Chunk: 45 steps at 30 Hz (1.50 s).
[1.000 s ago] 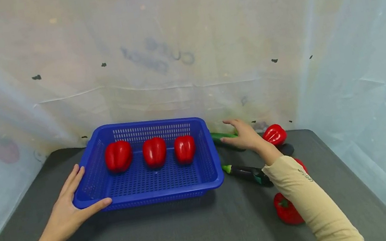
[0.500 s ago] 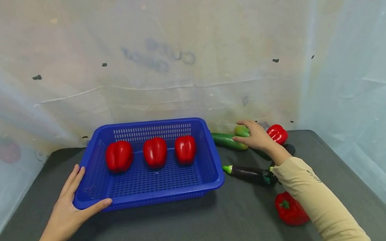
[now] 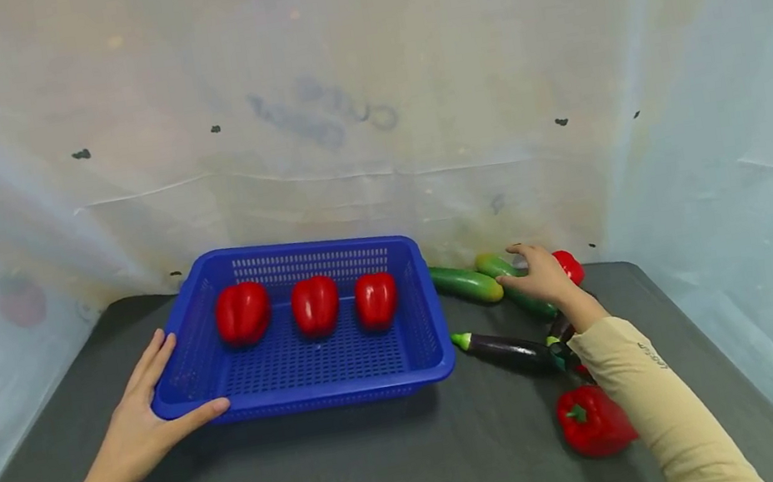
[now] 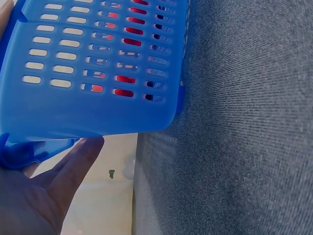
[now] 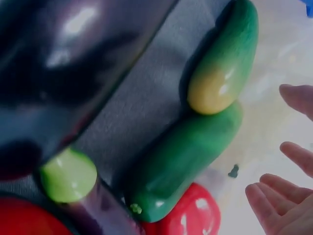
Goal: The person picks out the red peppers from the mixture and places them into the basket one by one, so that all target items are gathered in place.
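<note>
Pale sheeting (image 3: 336, 114) backs a gray tabletop (image 3: 362, 472); the left hand (image 3: 138, 423), spread, touches the blue basket (image 3: 312, 393) holding three red bell peppers (image 3: 315, 306); the right hand (image 3: 542, 275), fingers parted, hovers near two cucumbers (image 3: 465, 284) right of the basket.

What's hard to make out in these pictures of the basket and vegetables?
Head: part of the rear red pepper, hidden by the right hand.
Left wrist: the outlines of the peppers in the basket, behind its slotted wall.
Right wrist: the rest of the large eggplant, cut off at left and top.
</note>
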Available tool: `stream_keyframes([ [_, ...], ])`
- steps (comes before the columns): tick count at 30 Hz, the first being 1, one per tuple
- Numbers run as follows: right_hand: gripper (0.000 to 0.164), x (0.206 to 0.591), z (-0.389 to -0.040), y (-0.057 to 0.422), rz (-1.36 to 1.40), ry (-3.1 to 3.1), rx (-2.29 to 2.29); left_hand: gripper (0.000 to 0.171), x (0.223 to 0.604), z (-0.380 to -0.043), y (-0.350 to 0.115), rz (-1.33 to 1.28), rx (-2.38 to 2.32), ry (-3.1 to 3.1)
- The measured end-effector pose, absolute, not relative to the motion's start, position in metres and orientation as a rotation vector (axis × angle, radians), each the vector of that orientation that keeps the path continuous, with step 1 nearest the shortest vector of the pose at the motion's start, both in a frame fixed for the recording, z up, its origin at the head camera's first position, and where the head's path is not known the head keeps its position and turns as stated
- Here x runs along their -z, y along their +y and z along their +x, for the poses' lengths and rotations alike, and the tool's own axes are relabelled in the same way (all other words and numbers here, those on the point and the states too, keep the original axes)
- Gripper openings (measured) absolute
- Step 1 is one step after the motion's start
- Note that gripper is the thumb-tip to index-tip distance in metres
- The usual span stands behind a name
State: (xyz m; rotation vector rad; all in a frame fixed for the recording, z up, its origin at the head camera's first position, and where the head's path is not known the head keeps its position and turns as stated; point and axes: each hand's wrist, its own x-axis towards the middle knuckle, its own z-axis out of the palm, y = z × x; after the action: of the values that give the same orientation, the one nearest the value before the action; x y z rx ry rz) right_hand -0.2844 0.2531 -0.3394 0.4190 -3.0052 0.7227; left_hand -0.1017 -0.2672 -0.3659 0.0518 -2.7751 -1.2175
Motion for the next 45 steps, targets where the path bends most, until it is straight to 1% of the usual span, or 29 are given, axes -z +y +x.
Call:
stream_keyframes([
  [11, 0.068, 0.342, -0.288, 0.270, 0.348, -3.033, -0.674, 0.107, 0.365, -0.103, -0.269, 0.028, 1.215, -2.768],
  [18, 0.070, 0.345, -0.291, 0.281, 0.255, -3.061, -0.649, 0.107, 0.367, -0.101, -0.269, 0.022, 1.223, -2.758],
  [26, 0.079, 0.345, -0.291, 0.288, 0.149, -3.104, -0.582, 0.107, 0.368, -0.103, -0.269, -0.005, 1.231, -2.721],
  [33, 0.074, 0.348, -0.289, 0.294, 0.080, -3.069, -0.622, 0.107, 0.369, -0.102, -0.269, -0.011, 1.242, -2.731],
  [40, 0.072, 0.351, -0.293, 0.299, 0.101, -3.054, -0.610, 0.106, 0.368, -0.103, -0.270, -0.016, 1.244, -2.714],
  [45, 0.073, 0.354, -0.296, 0.302, 0.051, -3.051, -0.598, 0.105, 0.369, -0.102, -0.271, -0.020, 1.253, -2.714],
])
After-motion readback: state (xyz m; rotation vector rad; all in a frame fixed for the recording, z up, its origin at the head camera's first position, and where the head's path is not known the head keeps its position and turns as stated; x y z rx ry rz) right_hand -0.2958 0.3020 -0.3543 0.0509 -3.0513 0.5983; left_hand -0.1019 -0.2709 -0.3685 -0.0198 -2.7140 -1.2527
